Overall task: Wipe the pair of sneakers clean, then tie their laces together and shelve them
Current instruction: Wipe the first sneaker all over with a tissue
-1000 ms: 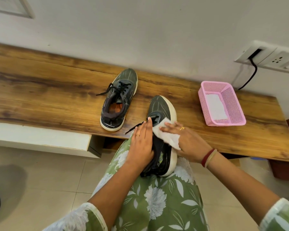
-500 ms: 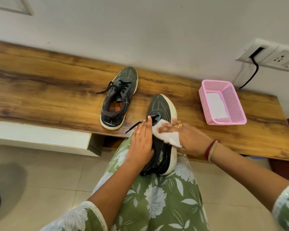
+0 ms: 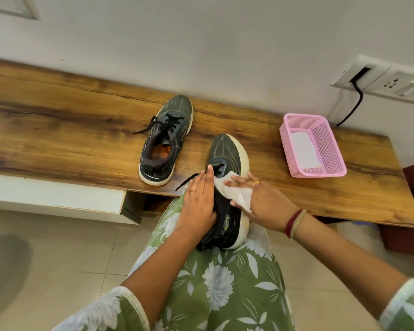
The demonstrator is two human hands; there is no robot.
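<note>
Left hand: the left hand (image 3: 197, 201) is lying flat along the left side of the near sneaker (image 3: 227, 151), fingers straight and together, pointing toward the toe; it is pressing on the shoe rather than curling around it
Right hand: the right hand (image 3: 261, 199) is pressing a white wipe (image 3: 237, 192) against the right side of the same shoe, fingers stretched out and slightly spread over the cloth; no clenching is showing
Near sneaker: it is resting tilted onto its left side, heel on the person's lap and toe reaching over the front edge of the wooden bench (image 3: 58, 130), its white sole turned to the right; a loose black lace end is sticking out beside the left fingertips
Other sneaker: the second sneaker (image 3: 165, 139) is standing upright on the bench, just left of the near one and apart from it, toe toward the wall, laces lying loose
Basket: a pink mesh basket (image 3: 335, 149) is sitting on the bench to the right, well apart from the shoes, holding a white sheet (image 3: 305, 149)
Wall: a black cable (image 3: 354, 103) is hanging from a white socket panel (image 3: 392, 80) above the basket
Clothing: a green floral garment (image 3: 220, 283) is covering the lap
</note>
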